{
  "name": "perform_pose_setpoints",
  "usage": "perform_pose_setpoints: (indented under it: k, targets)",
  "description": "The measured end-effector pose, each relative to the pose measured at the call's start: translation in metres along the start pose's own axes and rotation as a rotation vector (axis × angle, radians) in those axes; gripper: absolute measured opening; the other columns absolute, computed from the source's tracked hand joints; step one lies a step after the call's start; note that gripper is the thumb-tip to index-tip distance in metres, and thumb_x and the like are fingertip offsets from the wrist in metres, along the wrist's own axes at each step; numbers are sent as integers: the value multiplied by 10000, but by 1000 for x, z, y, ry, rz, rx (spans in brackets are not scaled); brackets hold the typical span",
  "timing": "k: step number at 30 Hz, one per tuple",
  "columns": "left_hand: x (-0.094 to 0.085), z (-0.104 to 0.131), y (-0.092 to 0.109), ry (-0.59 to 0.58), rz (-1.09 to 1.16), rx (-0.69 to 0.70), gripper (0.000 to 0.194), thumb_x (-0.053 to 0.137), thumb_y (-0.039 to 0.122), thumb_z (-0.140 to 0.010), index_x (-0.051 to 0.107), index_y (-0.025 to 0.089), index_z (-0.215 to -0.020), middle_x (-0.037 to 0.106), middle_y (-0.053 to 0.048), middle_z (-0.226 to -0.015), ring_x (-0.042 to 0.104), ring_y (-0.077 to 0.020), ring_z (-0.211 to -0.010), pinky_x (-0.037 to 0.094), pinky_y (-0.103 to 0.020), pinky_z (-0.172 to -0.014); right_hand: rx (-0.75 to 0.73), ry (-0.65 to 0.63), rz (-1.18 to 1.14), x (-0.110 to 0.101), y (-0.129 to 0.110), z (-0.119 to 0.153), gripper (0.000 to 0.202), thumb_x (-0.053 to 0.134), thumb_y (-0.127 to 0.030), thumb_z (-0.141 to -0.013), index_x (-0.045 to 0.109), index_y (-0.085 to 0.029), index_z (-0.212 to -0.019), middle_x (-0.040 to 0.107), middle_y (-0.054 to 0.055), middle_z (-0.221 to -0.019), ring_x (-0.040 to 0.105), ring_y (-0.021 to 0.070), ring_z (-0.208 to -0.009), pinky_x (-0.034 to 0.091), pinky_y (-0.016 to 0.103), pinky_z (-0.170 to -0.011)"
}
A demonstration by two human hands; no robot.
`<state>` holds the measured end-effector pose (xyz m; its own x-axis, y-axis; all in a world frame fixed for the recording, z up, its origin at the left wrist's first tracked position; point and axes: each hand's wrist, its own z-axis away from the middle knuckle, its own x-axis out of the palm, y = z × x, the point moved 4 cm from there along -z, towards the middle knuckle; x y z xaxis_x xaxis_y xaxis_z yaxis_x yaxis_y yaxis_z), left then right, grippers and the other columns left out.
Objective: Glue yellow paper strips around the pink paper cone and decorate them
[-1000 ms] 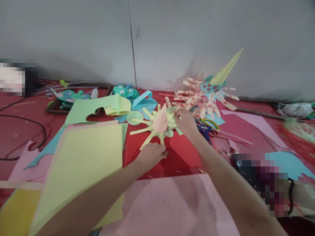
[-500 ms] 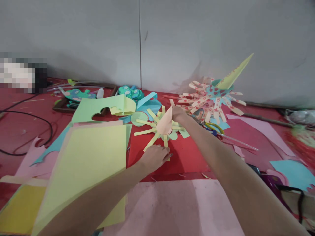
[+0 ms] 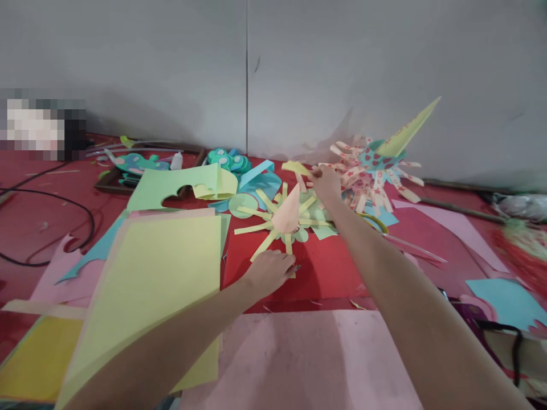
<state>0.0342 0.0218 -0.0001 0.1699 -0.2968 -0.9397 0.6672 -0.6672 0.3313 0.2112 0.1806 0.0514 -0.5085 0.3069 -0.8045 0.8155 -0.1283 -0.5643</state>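
In front of me a paper craft with a pale peach cone (image 3: 287,213) and yellow strips (image 3: 253,229) fanned around it lies on a red sheet (image 3: 327,267). My left hand (image 3: 271,270) rests at its near side, fingers together and curled over one strip; the grip is partly hidden. Just behind and right of the cone, my right hand (image 3: 328,183) pinches a yellow paper piece (image 3: 296,167) above the table. Pale green scalloped paper (image 3: 302,234) shows beneath the strips.
Stacked yellow sheets (image 3: 171,267) lie left, below a cut green sheet (image 3: 171,185). A finished-looking cone craft (image 3: 378,162) stands back right by the wall, near yellow-handled scissors (image 3: 376,222). A wooden tray (image 3: 109,187) and glue bottle (image 3: 176,161) are back left.
My right hand has moved from beside the cone up and to the right, and the yellow paper piece now shows in its fingers. My left hand has stayed in place on the strip.
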Motion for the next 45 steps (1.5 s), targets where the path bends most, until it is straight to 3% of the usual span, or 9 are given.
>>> perform_pose_setpoints:
  k: [3,6,11,16,22,27,33,39,45]
  targets:
    - [0,0,-1,11,4,-1,205,453,255,-917,580,169,-781,655,-33,-743,622,-188,-753,409,-277,-615,20,139,-218,-16,3,-7,84,503,-244,-835,554,-178,-848,652,77,-894,621,188,-912,484,314,-765]
    - [0,0,-1,13,7,1,206,450,254,-917,576,169,-777,650,-36,-740,623,-192,-759,410,-279,-619,28,192,-416,-27,3,-2,44,531,-273,-823,517,-232,-832,646,40,-879,639,186,-898,517,325,-732]
    - [-2,-1,-2,20,25,-23,206,443,269,-918,579,167,-801,654,-36,-740,629,-188,-736,409,-273,-609,7,168,-800,-41,8,50,195,632,-377,-741,482,-258,-775,610,-19,-756,639,163,-810,524,315,-705]
    - [-7,4,-6,102,94,-131,249,328,268,-950,535,174,-848,631,-24,-749,607,-160,-673,384,-252,-544,44,-36,-901,-48,22,119,285,700,-406,-671,476,-235,-718,607,-26,-728,619,137,-751,497,280,-673]
    - [-13,12,-21,331,532,-284,312,220,356,-955,456,203,-821,447,33,-583,466,-130,-513,321,-238,-497,65,-452,-871,-33,36,163,313,768,-414,-597,540,-214,-676,616,-20,-699,577,122,-650,481,288,-661]
    - [-12,15,-29,509,797,-260,390,194,442,-954,403,206,-725,320,47,-551,327,-110,-484,282,-239,-486,123,-612,-901,-14,39,175,328,761,-407,-617,500,-214,-665,611,-22,-667,580,123,-630,469,277,-631]
    - [-16,15,-26,446,774,-213,369,270,463,-927,337,207,-670,265,61,-533,270,-95,-477,227,-237,-467,107,-746,-880,-10,36,181,272,737,-352,-666,507,-206,-666,579,-48,-631,556,87,-583,458,244,-618]
    - [-19,11,-26,402,713,-235,306,355,350,-887,301,201,-626,294,61,-536,293,-79,-479,246,-213,-463,147,-704,-907,-6,44,181,218,709,-372,-704,580,-198,-724,625,-24,-672,584,94,-620,477,240,-627]
    - [-14,10,-32,451,860,-294,346,384,409,-897,306,202,-630,287,65,-525,303,-72,-455,262,-199,-430,289,-534,-961,-2,56,175,247,733,-401,-657,638,-196,-754,616,-23,-627,559,93,-580,458,217,-539]
